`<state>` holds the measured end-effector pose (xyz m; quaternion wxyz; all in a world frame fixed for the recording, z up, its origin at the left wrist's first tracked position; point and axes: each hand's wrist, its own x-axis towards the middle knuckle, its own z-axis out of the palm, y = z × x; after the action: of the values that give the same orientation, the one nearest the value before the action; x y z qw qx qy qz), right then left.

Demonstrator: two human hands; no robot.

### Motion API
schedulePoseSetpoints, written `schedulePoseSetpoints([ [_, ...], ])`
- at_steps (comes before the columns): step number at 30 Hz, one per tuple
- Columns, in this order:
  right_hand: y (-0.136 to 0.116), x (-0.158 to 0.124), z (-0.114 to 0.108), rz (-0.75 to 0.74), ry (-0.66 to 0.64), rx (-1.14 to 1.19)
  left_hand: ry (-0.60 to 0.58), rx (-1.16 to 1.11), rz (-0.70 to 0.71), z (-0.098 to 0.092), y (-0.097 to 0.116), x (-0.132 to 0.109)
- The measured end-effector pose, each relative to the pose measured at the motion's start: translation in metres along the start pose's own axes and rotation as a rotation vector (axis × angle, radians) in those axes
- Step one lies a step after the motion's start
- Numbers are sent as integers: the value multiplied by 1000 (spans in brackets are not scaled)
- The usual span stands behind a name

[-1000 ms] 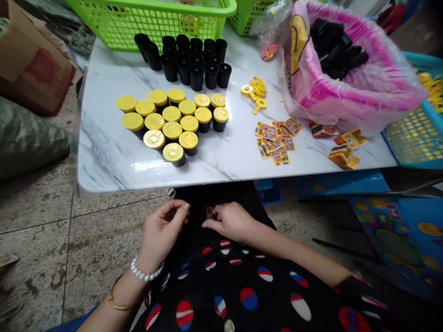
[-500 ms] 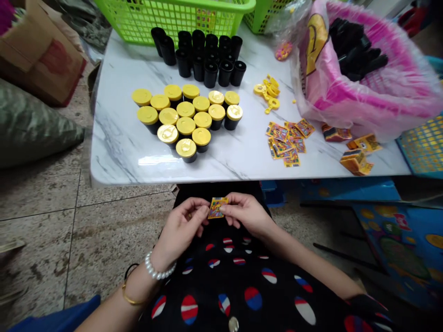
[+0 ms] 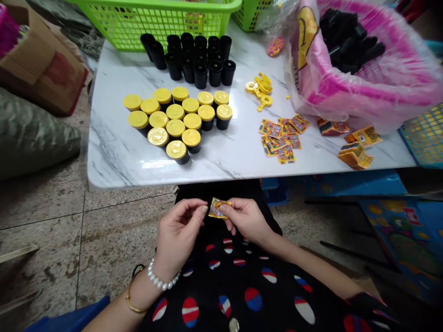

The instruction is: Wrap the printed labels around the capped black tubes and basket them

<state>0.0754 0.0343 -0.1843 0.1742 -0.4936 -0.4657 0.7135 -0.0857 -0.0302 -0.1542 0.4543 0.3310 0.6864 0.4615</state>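
A small printed foil sachet in yellow and gold is pinched at its edges between my left hand and my right hand, above my lap. Beyond the table edge stand black containers with yellow lids in a tight cluster. Behind them is a group of unlidded black containers. A loose pile of similar sachets and a heap of yellow plastic pieces lie to their right. Neither hand touches the table.
The white marble-patterned table has its edge just beyond my hands. A green plastic basket and a pink plastic bag of black containers sit at the back. A cardboard box, a sack and a blue mesh basket stand around it.
One second ago my hands held a small, narrow brownish piece; now a wider printed sachet shows between them. The hands have come closer together, and the view has shifted slightly.
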Motion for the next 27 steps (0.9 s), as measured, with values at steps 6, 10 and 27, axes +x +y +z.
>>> schedulePoseSetpoints([
  [6, -2, -5, 2, -65, -17, -8, 14, 48, 101, 0, 1, -4],
  [10, 0, -4, 4, -133, -6, -52, -2, 47, 138, -2, 1, -3],
  [27, -11, -4, 13, -487, 57, -409, -27, -118, -49, -14, 7, -2],
])
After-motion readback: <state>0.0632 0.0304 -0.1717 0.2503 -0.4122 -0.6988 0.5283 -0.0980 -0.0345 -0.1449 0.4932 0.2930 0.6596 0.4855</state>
